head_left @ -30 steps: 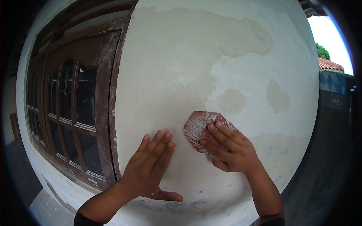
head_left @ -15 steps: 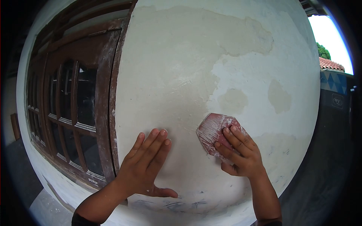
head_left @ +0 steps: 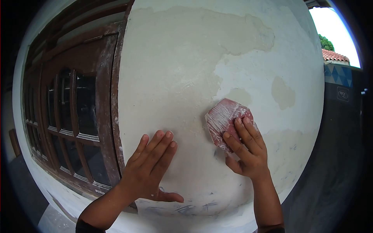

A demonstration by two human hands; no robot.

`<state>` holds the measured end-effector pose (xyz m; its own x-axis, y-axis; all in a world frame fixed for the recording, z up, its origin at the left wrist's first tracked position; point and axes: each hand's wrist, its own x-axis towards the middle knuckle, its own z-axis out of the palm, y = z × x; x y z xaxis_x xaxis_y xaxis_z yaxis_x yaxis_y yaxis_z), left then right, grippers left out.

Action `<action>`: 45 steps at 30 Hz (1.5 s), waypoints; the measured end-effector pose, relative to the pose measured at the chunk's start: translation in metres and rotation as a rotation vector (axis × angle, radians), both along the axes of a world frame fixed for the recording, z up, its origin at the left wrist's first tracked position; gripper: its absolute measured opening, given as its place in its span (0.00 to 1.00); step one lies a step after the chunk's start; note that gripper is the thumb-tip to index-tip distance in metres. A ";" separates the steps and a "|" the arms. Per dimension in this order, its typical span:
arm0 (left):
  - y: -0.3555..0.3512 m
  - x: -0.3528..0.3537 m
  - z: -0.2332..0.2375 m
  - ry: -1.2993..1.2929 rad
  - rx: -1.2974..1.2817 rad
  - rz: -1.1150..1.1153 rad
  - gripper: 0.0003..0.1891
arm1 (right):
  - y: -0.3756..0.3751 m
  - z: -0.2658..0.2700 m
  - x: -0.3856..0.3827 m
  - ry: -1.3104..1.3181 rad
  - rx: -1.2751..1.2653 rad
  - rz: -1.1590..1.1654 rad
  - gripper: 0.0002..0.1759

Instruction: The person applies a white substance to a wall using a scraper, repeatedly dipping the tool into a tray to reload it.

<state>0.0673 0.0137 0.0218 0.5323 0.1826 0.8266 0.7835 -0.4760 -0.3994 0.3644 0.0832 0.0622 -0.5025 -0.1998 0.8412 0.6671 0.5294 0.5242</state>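
Observation:
My right hand [head_left: 250, 151] grips a flat, reddish, many-sided putty scraper [head_left: 223, 116], its fingers laid across the face and the thumb under its lower edge. White putty is streaked and smeared over the scraper, which lies close against the wall [head_left: 163, 77]. Lower left, my left hand [head_left: 149, 167] is open, fingers pointing up and thumb stretched out to the right, at the wall's surface. Beige-grey damp-looking patches and white areas cover the wall around both hands. The side of the scraper facing the wall is hidden.
Left of the wall stands a dark brown wooden window frame [head_left: 105, 97] with glass panes and white smears. Blue-grey scuff marks run along the wall's lower part. At far right are a dark panel with a blue pattern [head_left: 338, 73] and a tiled roof [head_left: 334, 56].
My right hand has moved the scraper upward along the wall, now covering part of a round beige patch. My left hand stays nearly in place. The view has shifted slightly.

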 end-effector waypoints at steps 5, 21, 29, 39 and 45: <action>0.002 -0.003 0.005 0.015 -0.003 -0.016 0.63 | -0.003 0.010 -0.032 -0.007 -0.066 -0.022 0.30; -0.011 -0.035 -0.001 0.060 0.001 -0.067 0.65 | -0.006 -0.059 -0.042 0.068 -0.081 -0.026 0.26; -0.005 -0.037 0.005 0.052 0.009 -0.041 0.65 | -0.006 -0.028 -0.063 0.091 -0.063 -0.009 0.27; -0.004 -0.044 0.003 0.050 -0.004 -0.053 0.66 | -0.001 -0.043 -0.053 0.156 -0.067 -0.014 0.26; -0.009 -0.053 -0.006 0.065 -0.044 -0.047 0.66 | 0.004 -0.071 -0.036 0.124 -0.050 -0.040 0.25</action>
